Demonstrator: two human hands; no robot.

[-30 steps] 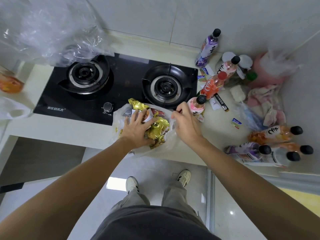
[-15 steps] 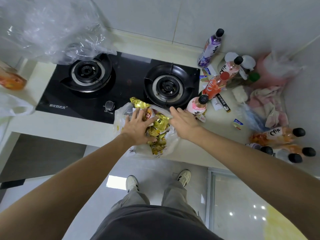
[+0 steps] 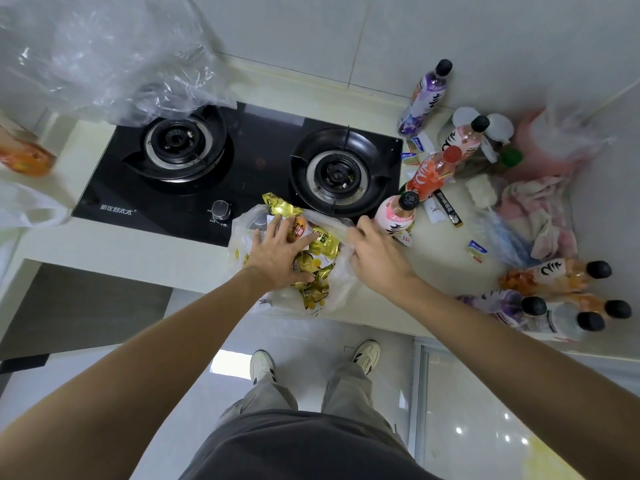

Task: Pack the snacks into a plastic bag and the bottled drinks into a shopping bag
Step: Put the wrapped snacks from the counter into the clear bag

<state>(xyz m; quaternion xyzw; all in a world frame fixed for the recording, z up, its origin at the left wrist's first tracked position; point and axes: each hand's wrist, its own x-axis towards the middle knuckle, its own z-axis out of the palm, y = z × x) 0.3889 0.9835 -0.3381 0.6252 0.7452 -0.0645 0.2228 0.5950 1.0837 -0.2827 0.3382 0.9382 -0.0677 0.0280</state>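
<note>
A clear plastic bag (image 3: 341, 284) lies open on the counter's front edge, full of gold-wrapped snacks (image 3: 313, 271). My left hand (image 3: 277, 254) presses down on the snacks inside it, fingers spread. My right hand (image 3: 375, 254) pinches the bag's right rim and holds it up. A pink bottle (image 3: 398, 218) stands just right of the bag, with orange (image 3: 431, 173), pink (image 3: 464, 138) and purple (image 3: 424, 95) bottles behind it. Several more bottles (image 3: 554, 275) lie on their sides at the counter's right end.
A black two-burner gas hob (image 3: 239, 171) sits behind the bag. A big crumpled clear plastic sheet (image 3: 104, 53) hangs at top left. Small sachets (image 3: 476, 249), a pink cloth (image 3: 540, 216) and a pink bag (image 3: 547, 147) crowd the right corner. A white bag (image 3: 24, 206) is at the left.
My right hand has moved from beside the pink bottle to the bag's right rim and taken hold of it. My left hand has stayed on the snacks.
</note>
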